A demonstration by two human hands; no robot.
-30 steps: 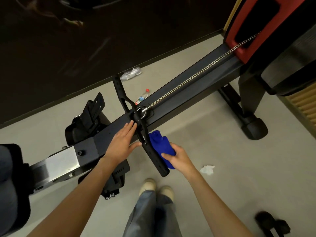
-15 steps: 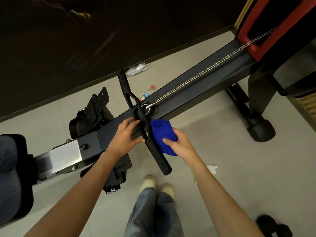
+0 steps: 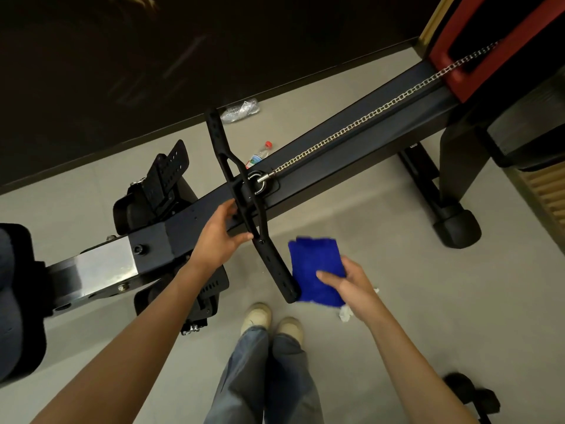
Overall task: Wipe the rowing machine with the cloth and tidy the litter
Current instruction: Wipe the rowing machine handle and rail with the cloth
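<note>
The rowing machine's dark rail (image 3: 336, 148) runs from lower left to upper right, with a chain along it. Its black handle bar (image 3: 244, 206) lies across the rail. My left hand (image 3: 217, 237) holds the bar near its middle, thumb on the near side and fingers on the far side. My right hand (image 3: 348, 283) grips a folded blue cloth (image 3: 315, 267) just right of the bar's near end. A crumpled white tissue (image 3: 347, 313) lies on the floor under my right wrist. A plastic bottle with a red cap (image 3: 258, 154) and a crushed clear bottle (image 3: 240, 111) lie beyond the rail.
Black footrests (image 3: 165, 175) flank the rail at left. The seat (image 3: 12, 301) is at the far left edge. A red and black housing (image 3: 489, 41) stands at top right above a black floor support (image 3: 455, 231). A dark object (image 3: 470, 393) lies at the bottom right. My shoes (image 3: 272, 322) stand below the bar.
My right hand drew the cloth away from the middle of the bar, down toward its near end. The cloth now looks flatter. My left hand closed round the bar.
</note>
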